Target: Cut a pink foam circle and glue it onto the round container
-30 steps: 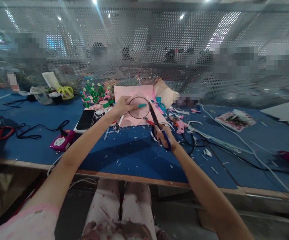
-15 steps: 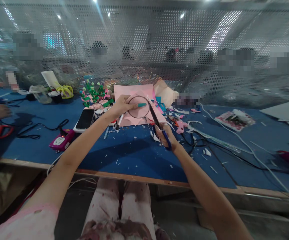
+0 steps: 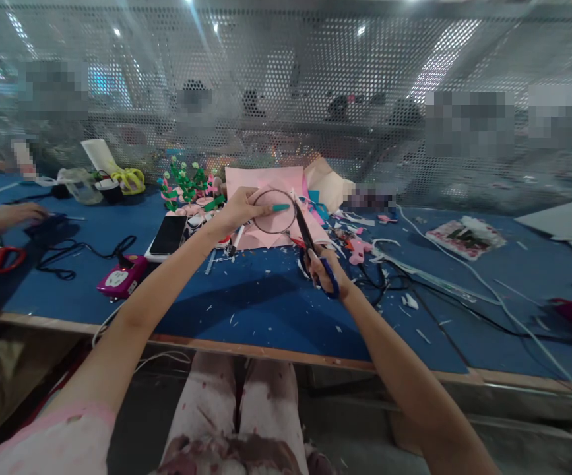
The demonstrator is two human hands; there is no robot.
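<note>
My left hand (image 3: 246, 210) is closed on a round pink piece with a thin dark rim (image 3: 276, 221), its thumb lying flat across the front. In my right hand (image 3: 326, 269) are dark-bladed scissors with blue handles (image 3: 305, 232). Their blades point up and away, and the tips reach the right edge of the round piece. Whether the blades touch the rim I cannot tell. Behind the piece lie pink sheets (image 3: 239, 178), partly hidden by my left hand. White paper scraps are strewn on the blue table (image 3: 246, 310) below.
Left of my arm are a phone (image 3: 169, 235), a purple power socket (image 3: 122, 276) and green artificial plants (image 3: 187, 181). A pink glue gun (image 3: 359, 249) and cables lie to the right. Another person's hand (image 3: 21, 214) is at far left near red-handled scissors (image 3: 9, 258).
The scissors' handles have come apart slightly in my right hand. My left hand keeps the round piece nearly still. The other person's hand has moved right over the table.
</note>
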